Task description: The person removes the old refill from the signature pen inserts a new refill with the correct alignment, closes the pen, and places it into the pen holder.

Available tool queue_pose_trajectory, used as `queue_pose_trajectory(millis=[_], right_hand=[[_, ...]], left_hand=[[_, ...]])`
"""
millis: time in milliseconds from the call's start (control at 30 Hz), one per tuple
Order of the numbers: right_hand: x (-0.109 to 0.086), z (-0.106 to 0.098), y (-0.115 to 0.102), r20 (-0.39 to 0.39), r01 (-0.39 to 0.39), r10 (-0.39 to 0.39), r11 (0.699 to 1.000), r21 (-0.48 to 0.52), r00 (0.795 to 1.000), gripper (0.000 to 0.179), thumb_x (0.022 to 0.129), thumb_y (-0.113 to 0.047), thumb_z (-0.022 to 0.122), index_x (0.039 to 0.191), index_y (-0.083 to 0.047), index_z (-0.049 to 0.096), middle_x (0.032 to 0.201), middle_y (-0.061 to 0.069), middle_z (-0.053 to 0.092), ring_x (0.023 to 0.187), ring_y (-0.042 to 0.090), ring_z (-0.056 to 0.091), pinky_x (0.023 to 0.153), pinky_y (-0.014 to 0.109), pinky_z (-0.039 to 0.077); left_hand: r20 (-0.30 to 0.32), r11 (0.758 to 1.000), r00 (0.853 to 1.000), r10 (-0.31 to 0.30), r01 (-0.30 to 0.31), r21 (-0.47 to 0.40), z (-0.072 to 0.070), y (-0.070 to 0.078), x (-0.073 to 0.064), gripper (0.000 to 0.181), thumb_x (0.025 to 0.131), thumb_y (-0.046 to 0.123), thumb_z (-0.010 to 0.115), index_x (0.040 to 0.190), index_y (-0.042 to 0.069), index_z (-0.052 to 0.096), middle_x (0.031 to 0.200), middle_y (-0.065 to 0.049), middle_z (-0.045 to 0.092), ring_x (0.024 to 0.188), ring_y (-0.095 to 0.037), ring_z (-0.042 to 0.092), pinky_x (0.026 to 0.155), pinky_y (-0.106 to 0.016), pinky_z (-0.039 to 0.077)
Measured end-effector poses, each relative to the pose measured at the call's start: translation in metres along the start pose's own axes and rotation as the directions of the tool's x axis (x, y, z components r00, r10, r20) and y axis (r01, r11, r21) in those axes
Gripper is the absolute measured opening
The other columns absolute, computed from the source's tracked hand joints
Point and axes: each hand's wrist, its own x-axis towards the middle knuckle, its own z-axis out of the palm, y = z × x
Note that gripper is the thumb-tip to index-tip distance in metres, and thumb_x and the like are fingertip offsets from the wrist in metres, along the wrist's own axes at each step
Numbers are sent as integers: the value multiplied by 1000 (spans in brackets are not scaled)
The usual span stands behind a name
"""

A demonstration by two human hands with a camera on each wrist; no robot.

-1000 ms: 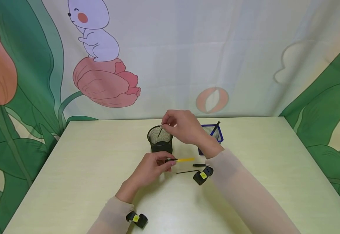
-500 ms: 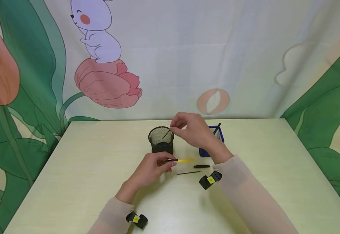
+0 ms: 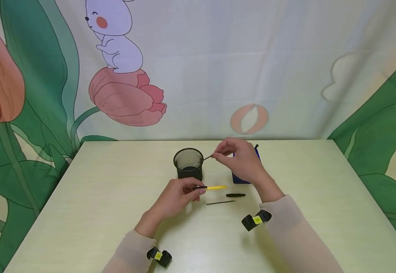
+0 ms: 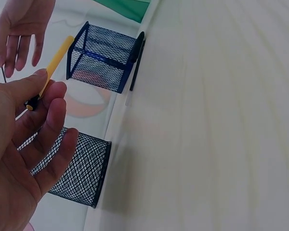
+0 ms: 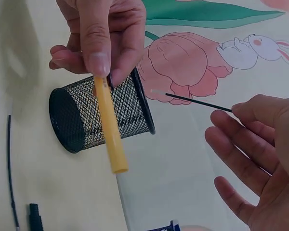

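Note:
My left hand (image 3: 179,194) pinches a yellow pen barrel (image 5: 111,130) with a black end between thumb and fingers, low in front of the round black mesh pen holder (image 3: 189,174). The open end of the barrel points right. Farther back, my right hand (image 3: 240,161) pinches one end of a thin dark pen refill (image 5: 197,102) between thumb and forefinger, its paler tip pointing left, toward the holder's rim. A second refill (image 3: 221,203) and a short black pen part (image 3: 235,195) lie on the table to the right of my left hand.
A blue mesh holder (image 3: 240,179) stands behind my right hand and is partly covered by it; a dark pen end (image 3: 256,146) sticks out of it. The pale table (image 3: 116,178) ends at a printed curtain (image 3: 191,94) at the back.
My right hand has moved right and slightly nearer with the refill, from over the round holder to beside its rim. My left hand keeps the yellow barrel in nearly the same place.

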Motion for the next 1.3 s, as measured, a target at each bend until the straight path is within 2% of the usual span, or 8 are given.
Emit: queue_pose_trajectory(millis=[100,233,467,633,800,1033,1300], right_hand=[[-6,-1,4,-24,-47,48,998,38,999,7,95,-27,77,93,-22,73,91,-8,79,89,13,74,87,42,49],[-11,-1,10,-49,-70,75,993,96,996,7,95,-24,77,94,-18,73,95,-4,81,88,16,75,85,39,52],[-17,-2,19,-64,-65,76,985,161,995,6,96,-20,74,97,-14,73,97,0,81,89,16,75,87,40,56],[-25,-4,23,-59,-75,86,983,168,995,8,97,-22,74,98,-14,72,98,1,81,89,16,75,89,40,55],[-35,-7,28,-71,-94,108,980,177,992,10,98,-23,74,99,-13,72,100,2,81,91,13,75,90,32,56],[-51,-9,36,-93,-130,146,978,161,985,18,96,-34,76,100,-16,74,101,0,80,95,12,74,89,30,56],[-64,-13,51,-117,-112,135,977,180,984,17,96,-27,76,96,-10,75,96,9,77,85,13,71,85,31,54]], left_hand=[[1,1000,1000,-5,5,-1,-1,-1,0,13,99,31,72,108,22,76,77,0,74,75,-28,72,64,-23,49],[2,1000,1000,-11,11,1,-1,-2,0,13,99,30,72,109,22,76,78,-2,75,75,-28,72,64,-23,50],[-14,1000,1000,-21,21,11,-2,-2,-1,9,99,27,72,107,26,76,76,5,73,75,-27,73,64,-24,51],[-12,1000,1000,-28,28,7,-2,0,-1,9,99,28,72,107,26,76,76,7,72,75,-27,73,65,-24,52],[-9,1000,1000,-19,19,4,-2,0,0,12,99,29,72,108,23,76,76,6,73,75,-27,73,65,-24,52],[-12,1000,1000,-9,9,7,-3,-2,-1,11,99,30,73,107,25,76,77,7,72,75,-28,72,65,-23,52],[-14,1000,1000,-2,2,4,-3,0,-1,11,99,29,73,107,24,76,77,7,72,75,-29,72,66,-23,52]])
